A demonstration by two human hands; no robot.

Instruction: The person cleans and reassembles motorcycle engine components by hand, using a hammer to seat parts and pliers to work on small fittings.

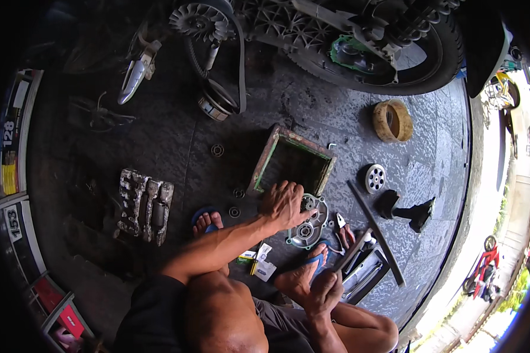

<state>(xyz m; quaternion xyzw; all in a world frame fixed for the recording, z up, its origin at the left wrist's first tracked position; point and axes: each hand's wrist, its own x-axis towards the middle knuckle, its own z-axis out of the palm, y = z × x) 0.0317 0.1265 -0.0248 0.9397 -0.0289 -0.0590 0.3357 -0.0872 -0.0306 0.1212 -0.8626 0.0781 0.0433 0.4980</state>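
My left hand (281, 205) is closed at the upper edge of a round grey metal gearbox cover (317, 230), its thumb pressed near a small toothed gear (308, 203). Its other fingertips are hidden. The cover rests against the near side of a rusty square metal frame (264, 157). Lower right, my right hand (325, 292) is wrapped round the handle of what looks like a hammer (354, 252), pointing up and right, clear of the cover. Beside the cover lie red-handled pliers (345, 234).
Bearings (217, 150) dot the floor on the left, near a dirty metal block (146, 206). An open tool case (368, 270), long bar (374, 226), perforated disc (375, 178) and tan ring (393, 121) lie right. A motorcycle wheel (371, 79) stands at the back.
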